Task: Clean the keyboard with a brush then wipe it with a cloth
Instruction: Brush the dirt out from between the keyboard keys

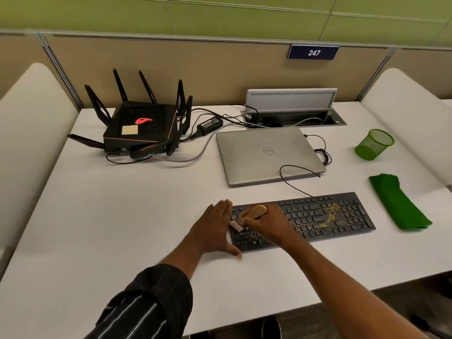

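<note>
Now, with the right hand clenched round the brush at the keyboard's nine-o'clock end and the flat, open left hand bracing it, short strokes should work toward the yellow crumbs at three o'clock, the cloth lying beyond.

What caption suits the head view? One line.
Right hand holds a brush at the left end of the keyboard; left hand lies flat beside it; cloth aside.

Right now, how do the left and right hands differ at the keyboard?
The left hand lies flat, fingers straight, against the left end of the keyboard; the right hand curls round the brush. The left hand holds nothing; the right hand has the bristles on the keys. Both sit at that end.
</note>
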The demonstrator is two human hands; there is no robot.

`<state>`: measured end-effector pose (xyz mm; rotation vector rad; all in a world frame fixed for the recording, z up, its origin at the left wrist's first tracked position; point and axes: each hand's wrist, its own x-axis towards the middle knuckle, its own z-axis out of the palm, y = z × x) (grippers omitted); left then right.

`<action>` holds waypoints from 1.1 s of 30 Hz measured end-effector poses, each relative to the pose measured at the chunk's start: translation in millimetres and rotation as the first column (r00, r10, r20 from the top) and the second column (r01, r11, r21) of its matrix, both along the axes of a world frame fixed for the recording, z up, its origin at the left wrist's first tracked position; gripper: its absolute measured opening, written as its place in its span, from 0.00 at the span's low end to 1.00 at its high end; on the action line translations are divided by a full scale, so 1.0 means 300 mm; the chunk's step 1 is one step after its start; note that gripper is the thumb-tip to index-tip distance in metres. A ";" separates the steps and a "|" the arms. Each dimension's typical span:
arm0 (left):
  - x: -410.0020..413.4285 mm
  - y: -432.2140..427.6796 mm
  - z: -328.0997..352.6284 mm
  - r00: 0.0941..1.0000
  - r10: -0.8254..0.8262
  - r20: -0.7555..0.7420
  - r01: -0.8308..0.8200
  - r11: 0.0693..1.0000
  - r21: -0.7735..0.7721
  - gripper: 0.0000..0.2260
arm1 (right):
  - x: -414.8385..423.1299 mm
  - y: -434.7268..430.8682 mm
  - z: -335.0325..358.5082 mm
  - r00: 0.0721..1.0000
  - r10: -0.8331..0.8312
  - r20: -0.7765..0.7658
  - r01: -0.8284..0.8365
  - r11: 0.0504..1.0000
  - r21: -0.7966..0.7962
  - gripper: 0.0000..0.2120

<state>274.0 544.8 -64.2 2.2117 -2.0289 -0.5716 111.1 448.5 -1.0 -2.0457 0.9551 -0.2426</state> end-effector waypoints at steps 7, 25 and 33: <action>0.003 -0.005 0.004 1.000 -0.012 -0.026 0.013 1.000 0.026 0.64 | 0.026 0.042 -0.017 0.997 0.056 -0.051 -0.058 0.997 -0.050 0.04; 0.018 -0.006 0.006 0.999 -0.032 -0.044 0.033 0.999 0.037 0.63 | 0.017 -0.021 0.009 0.939 0.323 -0.115 -0.336 0.935 -0.116 0.05; -0.001 -0.010 -0.004 0.997 -0.059 0.047 0.058 0.998 0.022 0.64 | -0.018 -0.112 0.036 0.868 0.382 -0.319 -0.456 0.867 -0.203 0.06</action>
